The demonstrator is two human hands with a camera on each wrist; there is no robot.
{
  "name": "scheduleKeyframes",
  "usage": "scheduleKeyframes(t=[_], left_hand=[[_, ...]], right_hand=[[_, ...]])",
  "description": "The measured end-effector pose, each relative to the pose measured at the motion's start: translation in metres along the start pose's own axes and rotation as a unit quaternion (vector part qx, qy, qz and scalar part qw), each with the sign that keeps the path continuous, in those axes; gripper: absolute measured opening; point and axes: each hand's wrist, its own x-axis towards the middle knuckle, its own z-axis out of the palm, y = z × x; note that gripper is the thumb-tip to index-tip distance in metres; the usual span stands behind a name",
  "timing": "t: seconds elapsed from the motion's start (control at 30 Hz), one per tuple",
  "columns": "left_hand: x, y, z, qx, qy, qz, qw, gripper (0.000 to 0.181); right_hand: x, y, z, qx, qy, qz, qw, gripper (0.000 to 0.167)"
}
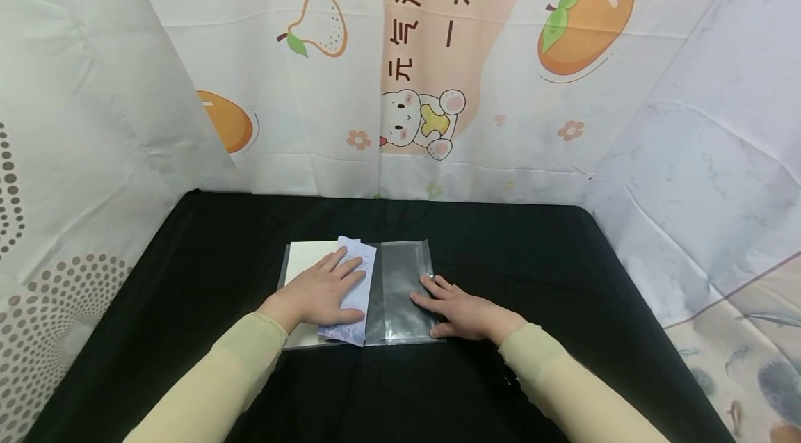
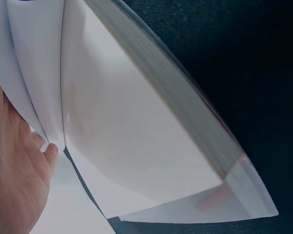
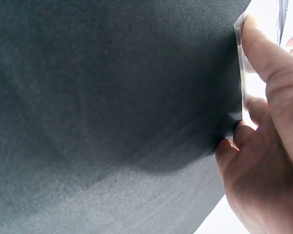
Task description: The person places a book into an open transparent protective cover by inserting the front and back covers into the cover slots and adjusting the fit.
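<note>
An open book (image 1: 306,259) lies on the black tablecloth, its pale page on the left side. Over it stands a narrow bluish-lavender printed cover flap (image 1: 357,295), which my left hand (image 1: 322,293) presses with spread fingers. Clear plastic book cover (image 1: 403,283) extends flat to the right. My right hand (image 1: 469,314) rests on its right edge, fingers extended and thumb near the lower corner. The left wrist view shows the book's thick page block (image 2: 185,117) and a transparent plastic flap (image 2: 239,200) at its corner. Under the left palm, part of the flap is hidden.
Black cloth (image 1: 513,248) covers the table around the book. White printed curtains (image 1: 350,95) hang behind the far edge, with more hanging cloth at the left (image 1: 94,116) and right sides.
</note>
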Motion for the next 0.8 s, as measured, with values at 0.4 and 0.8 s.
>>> scheduleKeyframes(t=[0.4,0.8], left_hand=[[0.0011,0.0011,-0.0007,-0.007,0.003,0.012,0.9999,0.082],[0.0034,0.0023,-0.0005,-0.002,-0.007,0.01,0.9999,0.082]], right_hand=[[0.0007,0.0003,0.0003,-0.005,0.001,0.0,1.0,0.072],[0.0002,-0.0004,-0.0001,0.0,-0.003,0.003,1.0,0.072]])
